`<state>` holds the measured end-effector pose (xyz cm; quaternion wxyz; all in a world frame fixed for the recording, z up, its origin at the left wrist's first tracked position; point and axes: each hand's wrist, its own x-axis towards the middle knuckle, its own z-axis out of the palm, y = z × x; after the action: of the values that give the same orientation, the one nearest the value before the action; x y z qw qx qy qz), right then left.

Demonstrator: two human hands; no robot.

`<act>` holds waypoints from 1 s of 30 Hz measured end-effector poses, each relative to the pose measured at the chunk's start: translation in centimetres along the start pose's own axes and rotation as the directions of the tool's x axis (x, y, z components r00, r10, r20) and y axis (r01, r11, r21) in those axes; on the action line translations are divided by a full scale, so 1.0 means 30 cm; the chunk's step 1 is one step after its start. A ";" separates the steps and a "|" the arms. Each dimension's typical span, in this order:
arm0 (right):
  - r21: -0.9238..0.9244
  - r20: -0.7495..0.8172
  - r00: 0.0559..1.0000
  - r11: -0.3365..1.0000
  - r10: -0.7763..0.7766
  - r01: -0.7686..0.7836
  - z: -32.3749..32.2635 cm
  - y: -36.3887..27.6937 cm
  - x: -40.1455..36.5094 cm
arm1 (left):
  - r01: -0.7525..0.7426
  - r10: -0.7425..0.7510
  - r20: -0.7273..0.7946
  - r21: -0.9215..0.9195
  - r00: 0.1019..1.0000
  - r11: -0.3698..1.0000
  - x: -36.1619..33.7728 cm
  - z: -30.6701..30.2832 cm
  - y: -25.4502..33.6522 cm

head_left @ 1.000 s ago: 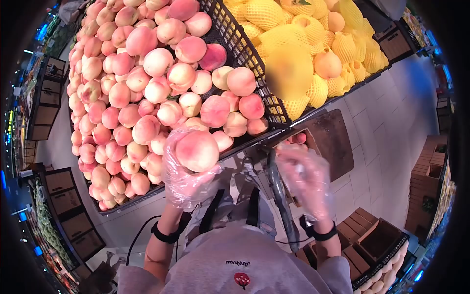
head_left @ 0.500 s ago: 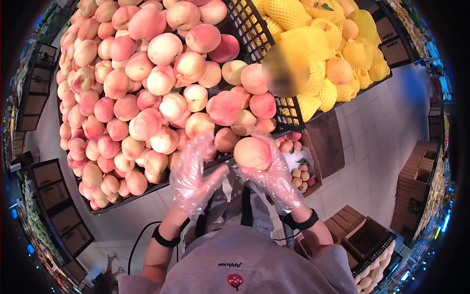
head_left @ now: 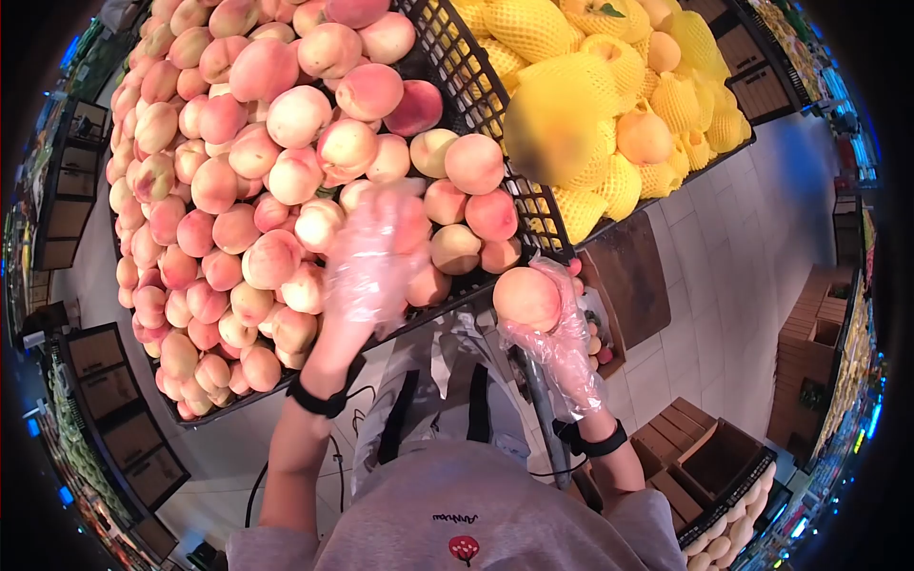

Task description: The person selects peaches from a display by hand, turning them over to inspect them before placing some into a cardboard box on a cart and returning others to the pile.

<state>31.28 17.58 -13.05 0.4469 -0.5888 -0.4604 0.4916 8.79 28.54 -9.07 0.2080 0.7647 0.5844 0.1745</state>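
In a clear plastic glove, my right hand [head_left: 562,347] cups a large pale pink peach [head_left: 526,298] in front of the display's near edge. My left hand [head_left: 373,262], gloved the same way, reaches over the heap of peaches [head_left: 233,228]. Its fingers are smeared by motion and overlap a pink peach [head_left: 411,228], and whether they grip it I cannot tell. Several loose peaches [head_left: 455,249] lie just right of that hand, by the black crate wall.
A black mesh crate wall [head_left: 466,67] separates the peaches from fruit in yellow foam nets [head_left: 619,181]. Below it, a box [head_left: 614,357] holds small fruit. Wooden crates [head_left: 714,457] stand at lower right, and dark cabinets [head_left: 119,409] at left.
My left hand has moved from beside the held peach up and forward onto the heap. My right hand has shifted right and slightly nearer me with its peach.
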 end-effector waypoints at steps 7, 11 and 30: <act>0.116 -0.034 0.997 0.991 0.075 -0.071 -0.028 0.007 0.002 | -0.044 0.033 -0.153 -0.063 0.988 0.997 -0.041 -0.012 -0.069; 0.008 -0.035 0.999 1.000 0.003 -0.002 -0.027 0.008 0.010 | -0.047 0.076 -0.104 0.259 0.992 0.965 -0.015 -0.015 0.007; 0.055 -0.084 0.996 0.998 0.012 -0.008 -0.067 0.003 -0.009 | -0.168 0.221 -0.148 0.307 0.964 0.937 -0.057 0.028 0.022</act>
<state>33.26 17.15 -12.85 0.4794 -0.5990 -0.4246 0.4808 9.33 26.65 -9.47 0.0207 0.8221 0.5415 0.1745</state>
